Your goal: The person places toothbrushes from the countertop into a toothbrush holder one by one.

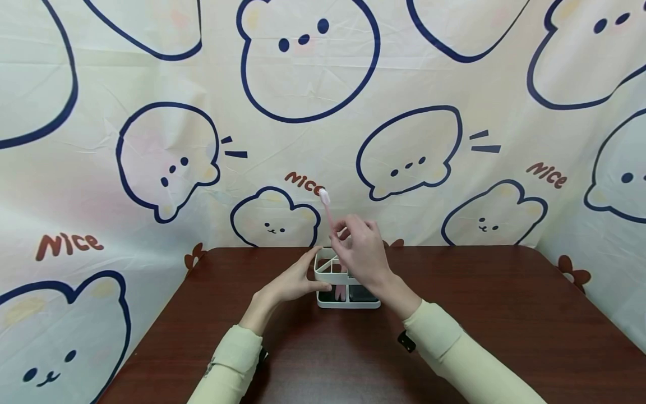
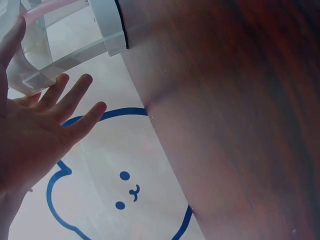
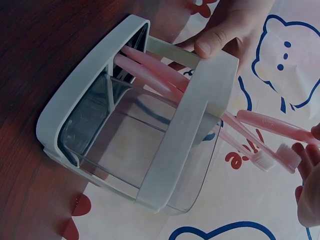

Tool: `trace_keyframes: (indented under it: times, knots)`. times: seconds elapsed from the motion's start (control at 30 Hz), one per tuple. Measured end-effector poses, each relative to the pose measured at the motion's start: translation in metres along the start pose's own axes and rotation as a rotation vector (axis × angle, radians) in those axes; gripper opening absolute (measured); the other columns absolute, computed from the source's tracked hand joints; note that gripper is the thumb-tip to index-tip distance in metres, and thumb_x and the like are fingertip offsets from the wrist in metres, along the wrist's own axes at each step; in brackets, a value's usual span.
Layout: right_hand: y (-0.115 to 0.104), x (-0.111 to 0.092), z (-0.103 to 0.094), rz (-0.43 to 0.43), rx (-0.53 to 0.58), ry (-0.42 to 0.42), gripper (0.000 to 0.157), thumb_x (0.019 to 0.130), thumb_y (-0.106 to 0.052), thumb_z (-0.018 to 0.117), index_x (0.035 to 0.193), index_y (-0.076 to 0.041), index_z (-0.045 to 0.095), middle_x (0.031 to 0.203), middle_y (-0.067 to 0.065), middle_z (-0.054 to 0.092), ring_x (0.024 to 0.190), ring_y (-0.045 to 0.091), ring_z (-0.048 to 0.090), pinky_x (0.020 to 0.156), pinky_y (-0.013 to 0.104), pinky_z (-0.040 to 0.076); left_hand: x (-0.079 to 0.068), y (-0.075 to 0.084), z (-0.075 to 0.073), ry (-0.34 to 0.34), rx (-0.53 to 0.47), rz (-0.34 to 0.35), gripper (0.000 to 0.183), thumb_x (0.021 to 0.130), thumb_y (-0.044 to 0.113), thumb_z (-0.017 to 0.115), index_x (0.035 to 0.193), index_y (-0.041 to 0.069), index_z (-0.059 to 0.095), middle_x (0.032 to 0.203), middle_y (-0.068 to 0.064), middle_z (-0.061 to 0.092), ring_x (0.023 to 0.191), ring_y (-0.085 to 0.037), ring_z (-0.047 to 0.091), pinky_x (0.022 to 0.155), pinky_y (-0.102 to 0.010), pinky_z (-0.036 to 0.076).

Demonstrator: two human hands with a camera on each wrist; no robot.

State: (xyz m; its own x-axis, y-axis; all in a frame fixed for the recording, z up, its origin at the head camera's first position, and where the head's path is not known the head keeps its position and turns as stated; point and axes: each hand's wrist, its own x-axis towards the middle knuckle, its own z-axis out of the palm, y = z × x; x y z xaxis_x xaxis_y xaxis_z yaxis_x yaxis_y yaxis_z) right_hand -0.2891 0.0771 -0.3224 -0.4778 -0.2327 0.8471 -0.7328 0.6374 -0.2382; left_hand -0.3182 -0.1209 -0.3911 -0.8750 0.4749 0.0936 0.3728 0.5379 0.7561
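A pale toothbrush holder (image 1: 348, 305) stands upright at the table's far edge. My left hand (image 1: 290, 280) grips its upper frame from the left, thumb in front and fingers behind; in the left wrist view the other fingers of this hand (image 2: 55, 115) are spread. Above the holder, my right hand (image 1: 360, 249) pinches a pink toothbrush (image 1: 325, 199), its head pointing up. The right wrist view shows the lower end of that handle (image 3: 275, 125) outside the upper frame (image 3: 170, 155). Two more pink toothbrushes (image 3: 155, 77) stand in the holder's slots, bristles above the frame.
A clear plastic cup (image 3: 195, 187) sits in the holder's larger opening. Dark brown wooden table (image 1: 323, 359) lies under both forearms. Right behind its far edge hangs a cream cloth (image 1: 323, 146) printed with bear faces.
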Motion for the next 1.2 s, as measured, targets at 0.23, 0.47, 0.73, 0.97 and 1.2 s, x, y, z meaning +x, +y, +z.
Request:
trace_keyframes:
  times: [0.23,0.47,0.73,0.97,1.2]
  knots:
    - [-0.003,-0.003,0.003,0.027,0.013,-0.048,0.023,0.087,-0.010,0.075,0.105,-0.007,0.060,0.095,0.004,0.069,0.079,0.012,0.072,0.096,0.042,0.047,0.000,-0.001,0.000,-0.005,-0.025,0.012,0.090,0.083,0.035,0.081,0.154,0.034,0.025,0.150,-0.002,0.041,0.134,-0.023,0.045,0.116,-0.060,0.031]
    - [0.000,-0.006,0.008,-0.019,-0.101,-0.042,0.039,0.085,-0.012,0.078,0.116,-0.005,0.056,0.088,0.004,0.072,0.069,0.013,0.063,0.109,0.047,0.043,0.000,-0.001,-0.001,-0.010,-0.033,0.031,0.090,0.084,0.034,0.080,0.155,0.033,0.025,0.152,-0.002,0.038,0.135,-0.023,0.044,0.117,-0.060,0.030]
    - [0.005,-0.012,0.010,0.015,-0.117,-0.074,0.060,0.082,-0.012,0.078,0.134,-0.006,0.049,0.084,0.002,0.072,0.081,0.019,0.062,0.114,0.055,0.036,0.000,-0.001,-0.001,-0.018,-0.032,0.034,0.091,0.084,0.035,0.080,0.156,0.028,0.024,0.154,-0.004,0.036,0.135,-0.025,0.043,0.115,-0.061,0.031]
    - [0.006,-0.015,0.012,0.019,-0.209,-0.100,0.063,0.079,-0.014,0.080,0.135,-0.005,0.052,0.083,0.000,0.073,0.104,0.027,0.059,0.111,0.059,0.034,0.001,0.000,-0.001,-0.017,-0.021,0.030,0.088,0.084,0.033,0.080,0.154,0.028,0.026,0.149,-0.003,0.041,0.132,-0.023,0.046,0.116,-0.058,0.033]
    - [0.005,-0.014,0.015,0.049,-0.276,-0.143,0.047,0.082,-0.019,0.076,0.125,-0.008,0.060,0.080,-0.003,0.071,0.104,0.029,0.062,0.108,0.062,0.034,0.002,0.000,0.000,-0.017,-0.014,0.039,0.088,0.084,0.031,0.080,0.155,0.025,0.027,0.146,-0.003,0.044,0.129,-0.022,0.048,0.116,-0.056,0.033]
